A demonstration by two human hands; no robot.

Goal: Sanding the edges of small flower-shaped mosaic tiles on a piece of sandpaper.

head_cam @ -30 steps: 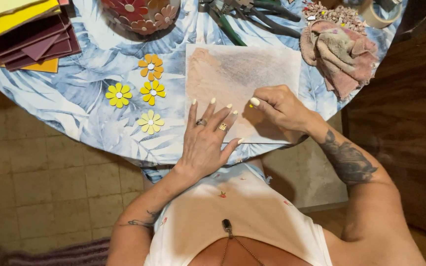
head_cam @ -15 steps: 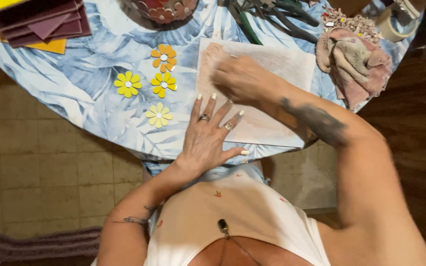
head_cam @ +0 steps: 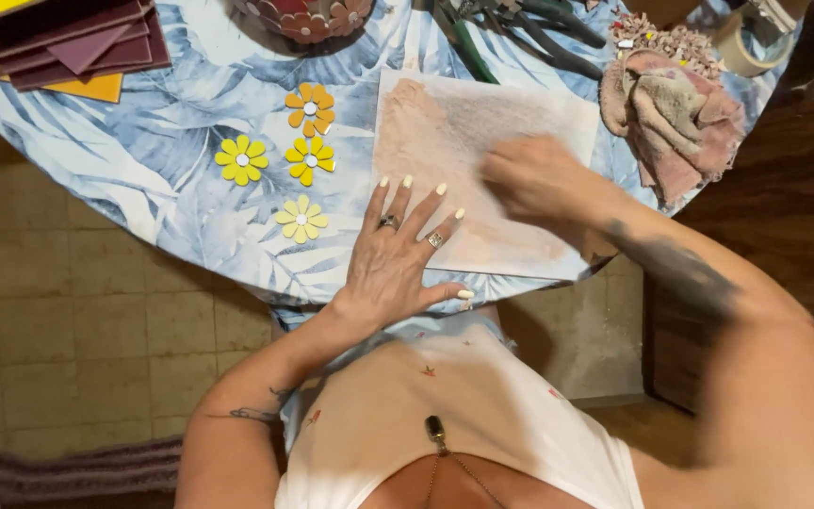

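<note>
Left hand (head_cam: 393, 259) flat, released, pinning pale board (head_cam: 445, 123); right hand (head_cam: 539, 179) blurred, grip indeterminate; board part-rubbed, four daisies (head_cam: 299, 160) unplaced beside it

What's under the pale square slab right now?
The pale square slab lies on the leaf-print tablecloth. The left hand presses its near edge; the blurred right hand is over it. Anything beneath is hidden.

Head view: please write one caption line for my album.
Left hand flat on a pale square sheet, blurred right hand over it, four flower pieces alongside.

Right hand (head_cam: 534, 179) motion-blurred, grip unreadable; pliers (head_cam: 520, 28) cut off at top.
</note>
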